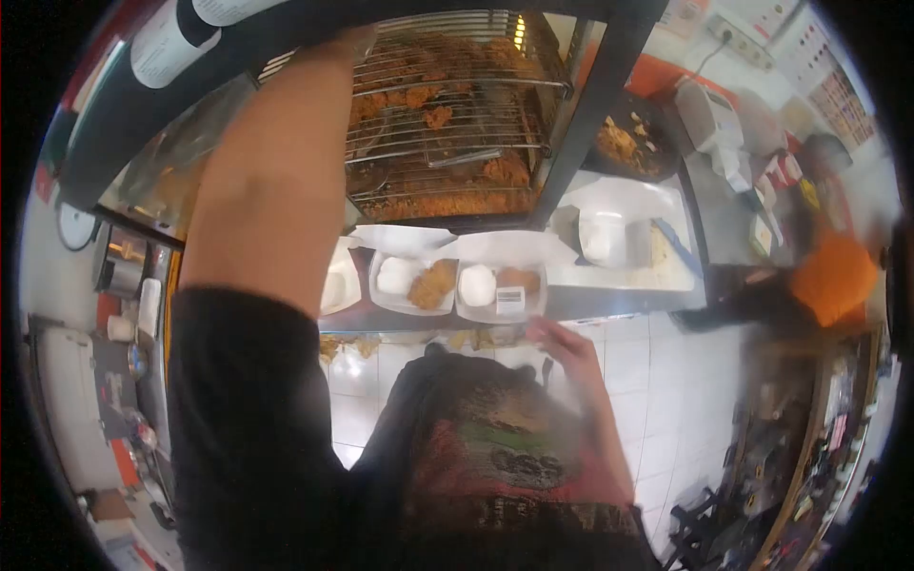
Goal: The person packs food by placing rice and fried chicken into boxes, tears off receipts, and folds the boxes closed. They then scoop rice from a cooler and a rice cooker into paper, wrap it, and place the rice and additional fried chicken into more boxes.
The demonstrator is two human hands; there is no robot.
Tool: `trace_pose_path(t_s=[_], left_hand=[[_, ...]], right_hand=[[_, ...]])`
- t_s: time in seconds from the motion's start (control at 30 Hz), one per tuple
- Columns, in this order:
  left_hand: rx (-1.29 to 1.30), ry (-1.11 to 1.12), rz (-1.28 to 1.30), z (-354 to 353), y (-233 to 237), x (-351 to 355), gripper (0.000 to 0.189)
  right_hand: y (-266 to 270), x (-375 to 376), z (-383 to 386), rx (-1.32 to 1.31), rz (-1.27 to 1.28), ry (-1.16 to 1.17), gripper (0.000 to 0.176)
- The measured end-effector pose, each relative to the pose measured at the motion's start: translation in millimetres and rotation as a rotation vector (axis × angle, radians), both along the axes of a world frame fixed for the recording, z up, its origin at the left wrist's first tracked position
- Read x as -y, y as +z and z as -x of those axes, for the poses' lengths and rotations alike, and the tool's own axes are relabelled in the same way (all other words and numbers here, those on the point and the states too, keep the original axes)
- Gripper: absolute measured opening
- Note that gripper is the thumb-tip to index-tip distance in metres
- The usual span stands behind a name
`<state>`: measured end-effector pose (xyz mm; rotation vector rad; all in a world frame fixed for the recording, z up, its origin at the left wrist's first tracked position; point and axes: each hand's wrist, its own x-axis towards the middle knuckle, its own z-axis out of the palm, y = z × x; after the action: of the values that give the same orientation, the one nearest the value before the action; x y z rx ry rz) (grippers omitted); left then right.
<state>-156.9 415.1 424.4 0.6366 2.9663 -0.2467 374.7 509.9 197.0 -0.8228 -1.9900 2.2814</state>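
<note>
My left arm stretches up into the lit food warmer. Only part of my left hand (354, 46) shows at the upper rack, and its fingers are hidden. Fried chicken pieces (438, 116) lie on the wire racks (409, 143) below and beside it. My right hand (564, 344) is low by the counter's front edge, slightly blurred, its fingers loosely extended with nothing visible in them. It is nearest to a white paper box (543, 285) with a white rice mound (476, 285), a fried piece and a barcode label (511, 301). Another box (381, 301) holds rice and fried chicken (432, 285).
An open white carton (605, 238) stands on the right of the counter. Behind it is a dark tray (636, 143) with fried scraps. A blurred person in an orange garment (838, 281) is at the right, beside stocked shelves. The warmer's black frame (586, 105) borders the racks.
</note>
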Motion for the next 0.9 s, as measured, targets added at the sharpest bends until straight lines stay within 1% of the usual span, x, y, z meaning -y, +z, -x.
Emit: trace_pose_path(t_s=[0.13,0.17,0.33,0.47,0.7,0.77,0.83,0.87,0.9], left_hand=[[0.034,-0.007,-0.087,7.0,10.9,14.7,0.050],[0.039,-0.008,-0.123,5.9,14.5,18.4,0.051],[0.038,-0.035,-0.354,-9.8,30.2,22.9,0.052],[0.042,-0.092,-0.604,-42.2,30.2,23.0,0.053],[0.157,-0.162,-1.084,-149.1,15.2,53.5,0.056],[0.183,-0.171,-1.144,-165.4,12.0,62.0,0.057],[0.012,-0.327,-1.036,-178.3,5.3,74.4,0.049],[-0.059,-0.307,-1.053,-187.8,5.8,74.0,0.043],[-0.034,-0.261,-1.087,-197.7,3.8,75.8,0.040]], right_hand=[[-13.5,-11.7,-48.0,-0.059,0.092,-0.281,0.044],[-32.1,-15.1,-61.1,-0.092,0.126,-0.372,0.045],[-47.1,-35.9,-88.6,-0.028,0.127,-0.527,0.044],[-47.2,-56.2,-86.2,-0.029,0.105,-0.565,0.037],[-33.6,-83.1,-63.1,-0.025,0.090,-0.552,0.036],[-35.2,-84.3,-56.1,-0.010,0.095,-0.524,0.040],[-35.8,-81.3,-52.0,0.013,0.108,-0.517,0.043],[-35.6,-77.8,-49.6,0.028,0.119,-0.517,0.043],[-35.4,-74.9,-47.0,0.042,0.131,-0.516,0.043]])
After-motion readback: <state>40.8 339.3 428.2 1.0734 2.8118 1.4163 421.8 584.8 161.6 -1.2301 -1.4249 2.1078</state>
